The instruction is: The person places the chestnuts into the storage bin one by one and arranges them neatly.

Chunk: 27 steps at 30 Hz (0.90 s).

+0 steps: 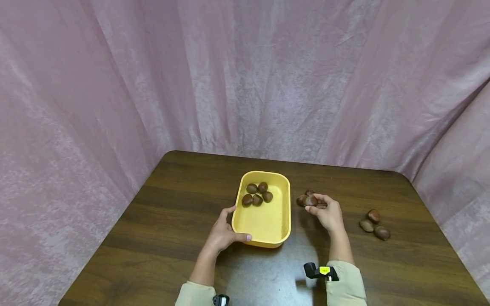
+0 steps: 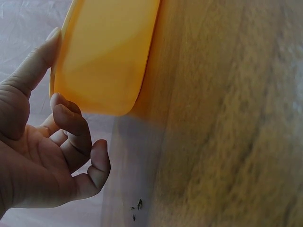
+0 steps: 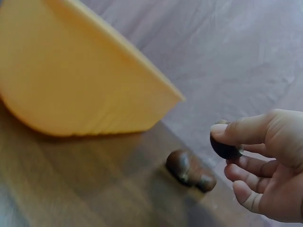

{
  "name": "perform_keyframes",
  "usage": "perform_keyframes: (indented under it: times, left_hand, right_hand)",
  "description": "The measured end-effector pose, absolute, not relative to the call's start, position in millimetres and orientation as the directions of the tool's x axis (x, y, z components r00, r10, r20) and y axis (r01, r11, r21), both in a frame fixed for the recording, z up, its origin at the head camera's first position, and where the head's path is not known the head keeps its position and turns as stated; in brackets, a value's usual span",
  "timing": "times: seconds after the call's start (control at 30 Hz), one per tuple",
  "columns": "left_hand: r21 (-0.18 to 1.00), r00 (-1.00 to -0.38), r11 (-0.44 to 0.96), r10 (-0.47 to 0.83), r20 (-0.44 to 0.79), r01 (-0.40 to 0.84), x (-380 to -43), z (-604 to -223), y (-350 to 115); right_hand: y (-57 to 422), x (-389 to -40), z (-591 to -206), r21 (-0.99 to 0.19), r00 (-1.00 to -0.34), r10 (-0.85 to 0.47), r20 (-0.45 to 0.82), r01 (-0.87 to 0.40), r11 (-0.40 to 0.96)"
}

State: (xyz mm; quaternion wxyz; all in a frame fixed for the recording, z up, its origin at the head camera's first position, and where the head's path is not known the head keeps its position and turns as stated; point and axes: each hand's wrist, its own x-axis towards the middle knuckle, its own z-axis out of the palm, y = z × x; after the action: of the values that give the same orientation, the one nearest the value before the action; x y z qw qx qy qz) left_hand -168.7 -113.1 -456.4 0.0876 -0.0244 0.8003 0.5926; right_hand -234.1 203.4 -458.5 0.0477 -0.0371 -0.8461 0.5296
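While the right hand (image 1: 330,212) pinches a chestnut (image 1: 311,200) in the head view, the yellow container (image 1: 264,223) lies just left, long axis pointing forward. Left wrist: the left hand (image 2: 40,158) grips its corner, fingers curled. Right wrist: more chestnuts (image 3: 179,163) below.

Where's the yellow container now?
In the head view, the yellow container sits between the left hand, which holds its near-left corner, and the right hand.

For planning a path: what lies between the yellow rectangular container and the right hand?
The head view shows brown rounded chestnuts on the dark wooden table, near the chestnut the right hand pinches.
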Motion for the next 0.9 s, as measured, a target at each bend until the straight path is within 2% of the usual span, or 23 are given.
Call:
perform_keyframes:
  times: [0.5, 0.73, 0.9]
  left_hand:
    - [0.946, -0.984, 0.293, 0.064, -0.166, -0.141, -167.6, -458.0, -111.9]
    - [0.954, -0.985, 0.271, 0.075, -0.156, -0.131, -168.7, -459.2, -112.2]
    - [0.955, -0.986, 0.267, 0.074, -0.152, -0.127, -169.0, -458.4, -113.0]
  right_hand:
    - [190.4, -241.8, -425.6, -0.926, -0.994, -0.106, -0.024, -0.018, 0.376]
    - [180.2, -250.1, -418.7, -0.933, -0.964, -0.261, -0.049, -0.049, 0.356]
    - [169.0, -256.5, -417.0, -0.938, -0.937, -0.334, -0.099, -0.023, 0.345]
